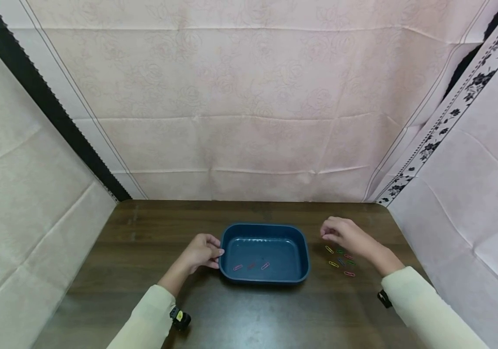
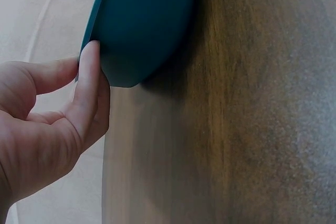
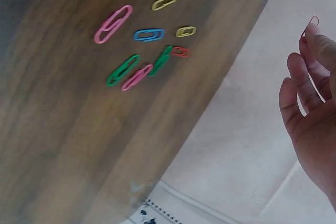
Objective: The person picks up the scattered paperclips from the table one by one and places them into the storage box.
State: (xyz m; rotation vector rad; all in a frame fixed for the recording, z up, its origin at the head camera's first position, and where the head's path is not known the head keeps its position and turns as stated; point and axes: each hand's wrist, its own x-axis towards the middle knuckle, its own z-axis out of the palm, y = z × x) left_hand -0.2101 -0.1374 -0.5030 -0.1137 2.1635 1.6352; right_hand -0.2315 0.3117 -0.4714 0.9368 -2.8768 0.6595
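Note:
A blue plastic tray (image 1: 265,254) sits on the wooden table, with a few pink and red paper clips lying on its floor, among them a pink paper clip (image 1: 265,265). At its left side my left hand (image 1: 204,251) pinches the rim between thumb and fingers, as the left wrist view shows up close. My right hand (image 1: 342,233) is raised to the right of the tray. Between thumb and forefinger it pinches a red paper clip (image 3: 314,20), whose looped end sticks out past the fingertips. Below that hand lie loose paper clips, including a blue paper clip (image 3: 149,35) and a green paper clip (image 3: 123,70).
The brown wooden table (image 1: 249,315) carries everything. Pale patterned cloth (image 1: 249,97) hangs behind its far edge, and more cloth covers both sides. The several scattered clips, in pink, yellow, green, blue and red, lie close together right of the tray.

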